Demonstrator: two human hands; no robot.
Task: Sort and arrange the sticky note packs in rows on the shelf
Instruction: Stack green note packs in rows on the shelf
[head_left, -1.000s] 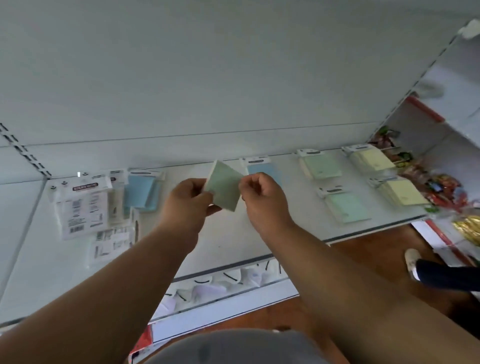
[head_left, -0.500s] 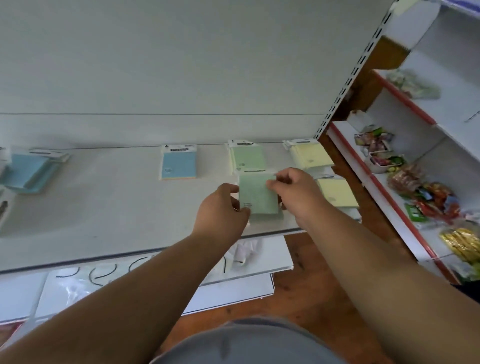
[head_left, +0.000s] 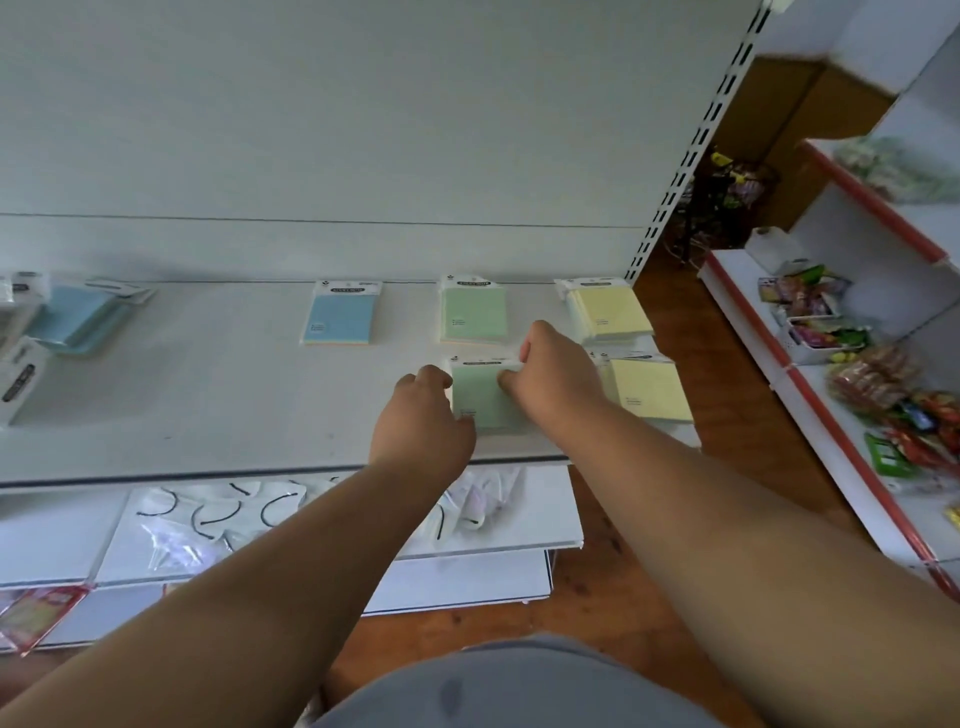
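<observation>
A green sticky note pack lies flat near the front of the white shelf, on the green stack there. My left hand grips its left edge and my right hand pinches its top right corner. Behind it at the back lies another green pack. A blue pack lies left of that one. Two yellow stacks sit to the right, one at the back and one at the front. A pile of blue packs lies at the far left.
White packs with black labels lie at the shelf's left edge. A lower shelf holds clear bags with black hair bands. A red-trimmed rack of snack packets stands on the right across a wooden floor.
Both hands carried the green pack from mid-air rightward and down onto the front green stack. The view swung to the right end of the shelf.
</observation>
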